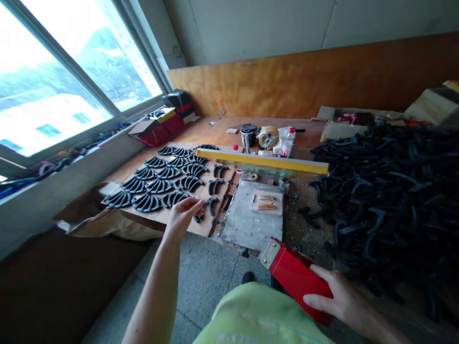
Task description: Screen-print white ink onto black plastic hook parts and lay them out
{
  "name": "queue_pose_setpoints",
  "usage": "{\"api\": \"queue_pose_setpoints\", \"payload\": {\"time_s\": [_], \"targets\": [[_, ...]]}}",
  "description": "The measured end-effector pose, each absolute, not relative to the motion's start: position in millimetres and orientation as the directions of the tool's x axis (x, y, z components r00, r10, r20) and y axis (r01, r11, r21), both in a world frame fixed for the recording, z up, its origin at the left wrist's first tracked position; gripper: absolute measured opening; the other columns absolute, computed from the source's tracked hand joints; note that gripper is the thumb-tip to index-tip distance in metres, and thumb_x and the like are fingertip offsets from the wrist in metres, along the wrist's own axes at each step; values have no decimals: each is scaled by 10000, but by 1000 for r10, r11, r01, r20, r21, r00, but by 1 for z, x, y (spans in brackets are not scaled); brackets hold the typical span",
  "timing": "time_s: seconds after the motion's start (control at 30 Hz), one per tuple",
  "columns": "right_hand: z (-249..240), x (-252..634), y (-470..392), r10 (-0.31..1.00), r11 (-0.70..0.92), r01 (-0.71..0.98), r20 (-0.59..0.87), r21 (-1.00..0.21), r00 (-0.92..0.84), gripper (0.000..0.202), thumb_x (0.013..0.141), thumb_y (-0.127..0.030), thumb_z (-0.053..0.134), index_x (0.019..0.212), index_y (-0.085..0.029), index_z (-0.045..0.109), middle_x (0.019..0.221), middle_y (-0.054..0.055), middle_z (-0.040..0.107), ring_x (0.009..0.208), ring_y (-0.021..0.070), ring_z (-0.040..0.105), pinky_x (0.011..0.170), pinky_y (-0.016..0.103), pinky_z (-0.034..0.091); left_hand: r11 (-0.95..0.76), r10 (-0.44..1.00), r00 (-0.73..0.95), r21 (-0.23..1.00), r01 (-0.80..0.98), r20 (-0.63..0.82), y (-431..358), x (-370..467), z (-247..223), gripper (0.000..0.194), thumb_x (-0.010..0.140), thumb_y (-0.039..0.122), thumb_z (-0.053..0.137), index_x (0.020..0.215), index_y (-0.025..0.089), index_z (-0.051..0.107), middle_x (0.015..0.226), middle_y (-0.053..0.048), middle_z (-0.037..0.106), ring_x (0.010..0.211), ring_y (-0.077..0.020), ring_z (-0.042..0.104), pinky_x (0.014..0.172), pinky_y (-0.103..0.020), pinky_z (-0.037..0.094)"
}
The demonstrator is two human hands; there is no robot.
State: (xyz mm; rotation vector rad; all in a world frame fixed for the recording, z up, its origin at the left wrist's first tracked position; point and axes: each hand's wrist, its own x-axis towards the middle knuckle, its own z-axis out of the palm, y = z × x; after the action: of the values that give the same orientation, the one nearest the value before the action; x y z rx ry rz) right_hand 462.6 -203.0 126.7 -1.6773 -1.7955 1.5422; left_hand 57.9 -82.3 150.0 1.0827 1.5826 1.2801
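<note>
My left hand [183, 214] reaches over the cardboard with its fingertips pinched on the end of a black curved handle part [211, 205]. My right hand [332, 294] is wrapped around a red box-shaped bar [299, 279] with a metal bracket at its far end. That bracket is close to the front edge of a grey metal plate [247, 224]. On the plate lies a small pad with orange-brown pieces [266, 203]. Several fanned rows of black curved parts [146, 202] cover the cardboard sheet [179, 222] beside my left hand.
A large heap of black parts [373, 200] fills the right side. A yellow-edged bar [263, 162] crosses behind the plate. Beyond it stand a dark can [248, 135], a tape roll [268, 137] and a red-capped bottle [289, 141]. Red boxes [161, 129] sit near the window.
</note>
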Motion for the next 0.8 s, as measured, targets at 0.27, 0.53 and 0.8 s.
{"api": "queue_pose_setpoints", "payload": {"time_s": [0.27, 0.53, 0.8], "targets": [[128, 463, -210, 795, -257, 566, -504, -784, -337, 437, 756, -458, 639, 1098, -189, 674, 969, 62, 720, 829, 244, 660, 710, 299, 506, 167, 969, -183, 986, -21, -168, -48, 77, 104, 402, 546, 449, 840, 710, 138, 645, 658, 14, 611, 632, -110, 602, 683, -247, 525], [118, 488, -235, 840, -437, 473, -535, -765, -90, 612, 719, -583, 630, 1175, -176, 650, 1083, 114, 704, 993, 312, 652, 840, 368, 530, 201, 974, 110, 979, -25, -197, 27, 156, 67, 415, 535, 465, 825, 643, 136, 594, 600, 16, 562, 567, -81, 524, 638, -235, 484], [136, 483, -248, 864, -468, 422, -501, -777, 36, 571, 736, -537, 638, 1182, -181, 645, 1089, 91, 703, 961, 280, 656, 815, 340, 521, 158, 954, 248, 985, 62, -169, 60, 211, 73, 425, 458, 473, 833, 596, 131, 622, 555, 2, 570, 534, -95, 514, 559, -224, 437]]}}
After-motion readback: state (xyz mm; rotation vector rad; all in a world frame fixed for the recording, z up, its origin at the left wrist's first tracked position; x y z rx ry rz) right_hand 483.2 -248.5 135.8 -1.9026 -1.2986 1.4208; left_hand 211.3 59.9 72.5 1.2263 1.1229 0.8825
